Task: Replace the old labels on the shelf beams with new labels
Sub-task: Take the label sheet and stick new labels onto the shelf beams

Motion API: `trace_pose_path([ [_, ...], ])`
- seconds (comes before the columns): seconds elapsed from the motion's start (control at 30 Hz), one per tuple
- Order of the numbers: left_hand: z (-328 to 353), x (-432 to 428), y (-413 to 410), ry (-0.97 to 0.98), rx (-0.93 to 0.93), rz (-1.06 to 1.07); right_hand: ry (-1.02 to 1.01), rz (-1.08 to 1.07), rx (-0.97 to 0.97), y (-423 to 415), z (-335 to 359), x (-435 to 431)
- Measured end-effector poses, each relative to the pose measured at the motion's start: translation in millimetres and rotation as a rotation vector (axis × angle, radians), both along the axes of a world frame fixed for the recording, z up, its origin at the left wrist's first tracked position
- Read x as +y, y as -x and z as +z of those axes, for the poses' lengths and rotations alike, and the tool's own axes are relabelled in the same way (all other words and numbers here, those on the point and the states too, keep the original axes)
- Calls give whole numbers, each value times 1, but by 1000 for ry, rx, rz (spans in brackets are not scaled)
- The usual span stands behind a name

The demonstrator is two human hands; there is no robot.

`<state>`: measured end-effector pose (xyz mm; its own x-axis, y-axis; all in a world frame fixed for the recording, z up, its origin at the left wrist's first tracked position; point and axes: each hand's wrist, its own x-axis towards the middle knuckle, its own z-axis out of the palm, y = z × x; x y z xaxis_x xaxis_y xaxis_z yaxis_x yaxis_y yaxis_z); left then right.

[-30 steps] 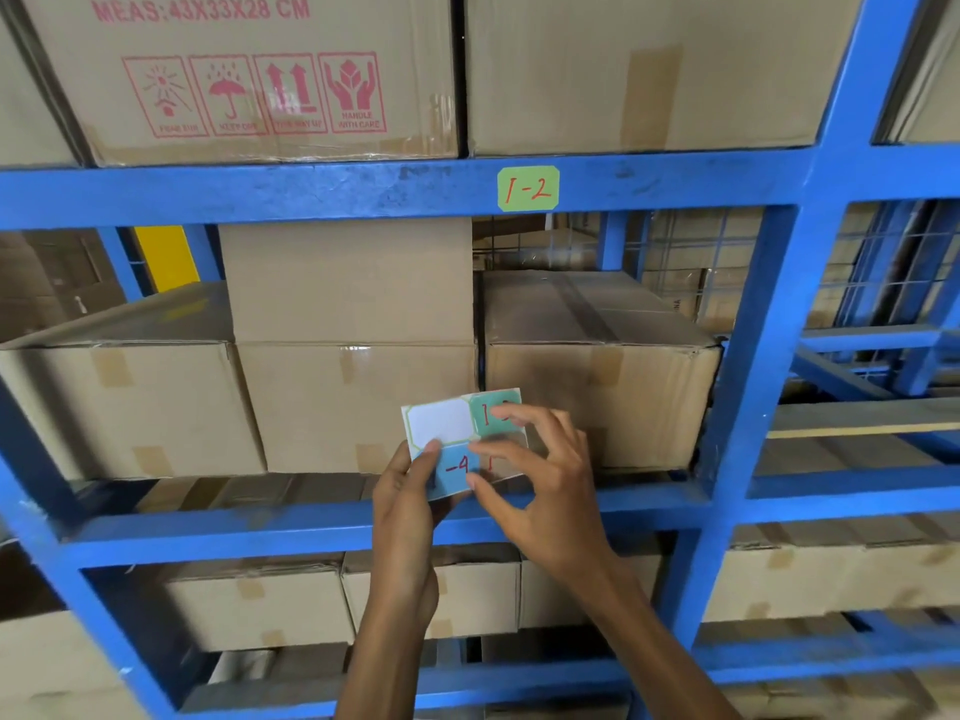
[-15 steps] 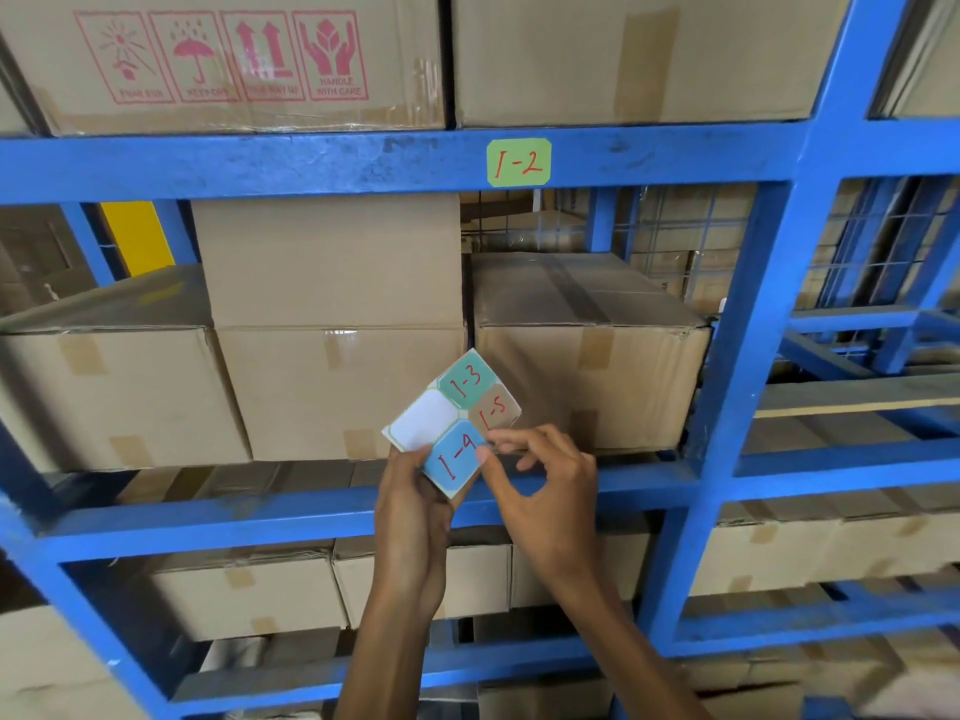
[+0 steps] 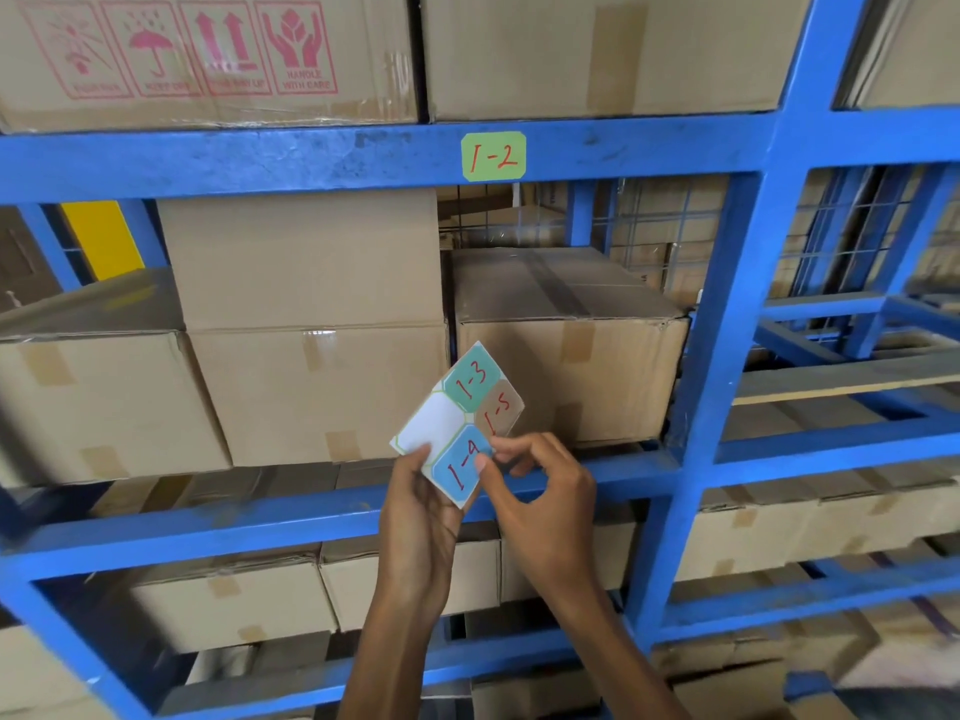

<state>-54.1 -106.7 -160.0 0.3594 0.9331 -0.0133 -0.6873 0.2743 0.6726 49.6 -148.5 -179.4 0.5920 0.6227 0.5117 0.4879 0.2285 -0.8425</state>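
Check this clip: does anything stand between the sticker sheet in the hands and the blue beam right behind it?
Nothing visible does. The sticker sheet, held by the left hand with the right hand picking at the blue 1-4 label, sits in open air before the beam. Cartons rest behind and above the beam, not across its face.

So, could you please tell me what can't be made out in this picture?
- Head view: whether the right hand has lifted the 1-4 label off the sheet; its fingertips cover that edge.
- Small print under the red symbols on the top box: blurred.
- Any label on the middle beam: none shows, but the hands hide part.
- Lowest shelf: cut off by the bottom edge.
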Motion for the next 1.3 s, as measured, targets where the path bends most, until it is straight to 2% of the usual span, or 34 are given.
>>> trace_pose_path([
  [0.13,-4,-1,-6,-11,55,-9,-11,-52,-91,-5,-3,-3],
  [0.27,-10,1,-8,-133,289,37,-44,-70,-327,-19,-4,-6],
  [0.43,-11,6,-4,-156,441,19,-90,-20,-595,-40,-6,-13],
  [0.7,-8,11,-3,-189,591,-36,-104,13,-752,-51,-12,-19],
  [0.87,-9,8,-7,-220,613,-91,-90,39,-702,-54,-18,-22],
  [1.07,-19,8,-10,-228,658,-115,-81,181,-534,-53,-22,-27],
  [1.3,-43,12,-5,-85,621,-105,-35,425,-163,-51,-38,-37],
])
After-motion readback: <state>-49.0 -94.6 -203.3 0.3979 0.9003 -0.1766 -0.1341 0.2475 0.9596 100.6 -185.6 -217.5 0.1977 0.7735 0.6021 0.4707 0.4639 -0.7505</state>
